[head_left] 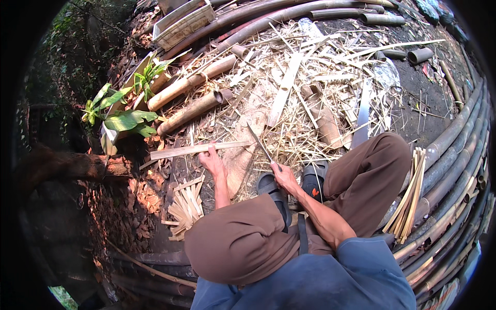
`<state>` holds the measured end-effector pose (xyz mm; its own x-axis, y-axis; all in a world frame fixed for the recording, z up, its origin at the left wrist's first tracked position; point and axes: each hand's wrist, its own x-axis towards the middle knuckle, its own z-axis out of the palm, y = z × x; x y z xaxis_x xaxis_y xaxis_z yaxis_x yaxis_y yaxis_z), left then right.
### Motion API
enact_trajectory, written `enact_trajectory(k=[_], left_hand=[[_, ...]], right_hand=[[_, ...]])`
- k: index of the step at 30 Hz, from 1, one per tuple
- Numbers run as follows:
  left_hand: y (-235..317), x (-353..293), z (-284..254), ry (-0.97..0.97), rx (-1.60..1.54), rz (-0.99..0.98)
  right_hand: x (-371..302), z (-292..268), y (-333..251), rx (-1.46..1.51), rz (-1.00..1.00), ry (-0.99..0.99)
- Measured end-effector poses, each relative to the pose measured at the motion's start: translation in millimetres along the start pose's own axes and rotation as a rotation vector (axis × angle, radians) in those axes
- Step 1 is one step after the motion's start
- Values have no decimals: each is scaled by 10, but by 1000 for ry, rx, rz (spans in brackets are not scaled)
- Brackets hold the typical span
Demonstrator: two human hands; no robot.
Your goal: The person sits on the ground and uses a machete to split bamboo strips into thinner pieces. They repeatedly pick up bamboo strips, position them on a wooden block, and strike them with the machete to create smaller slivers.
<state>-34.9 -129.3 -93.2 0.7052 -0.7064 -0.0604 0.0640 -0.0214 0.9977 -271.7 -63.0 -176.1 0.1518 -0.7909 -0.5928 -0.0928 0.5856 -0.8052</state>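
Observation:
My left hand (213,161) is closed round a flat, pale bamboo strip (178,152), which lies roughly level and points right, its right end over a worn wooden plank (247,139). In my right hand (284,176) is the handle of a knife (260,142), its narrow blade slanting up and to the left. The blade's tip is just above the strip's right end; I cannot tell whether they touch. Left of my knee lies a pile of short split bamboo pieces (187,204). A bundle of thin bamboo sticks (409,199) rests by my right knee.
Shavings (294,137) cover the ground ahead. A saw (363,116) stands among them beside a bamboo section (324,121). Cut bamboo tubes (191,111) lie at the left, near a leafy plant (124,116). Long poles (449,160) line the right side. A plastic crate (183,26) sits far back.

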Motion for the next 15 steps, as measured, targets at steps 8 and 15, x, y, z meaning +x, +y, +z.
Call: enact_trajectory(k=[8,15], left_hand=[[852,-53,-125,-375,-413,46],[237,-75,-72,-272,218,36]], right_hand=[[-14,13,-45,-5,20,28],[42,58,36,-32,-70,10]])
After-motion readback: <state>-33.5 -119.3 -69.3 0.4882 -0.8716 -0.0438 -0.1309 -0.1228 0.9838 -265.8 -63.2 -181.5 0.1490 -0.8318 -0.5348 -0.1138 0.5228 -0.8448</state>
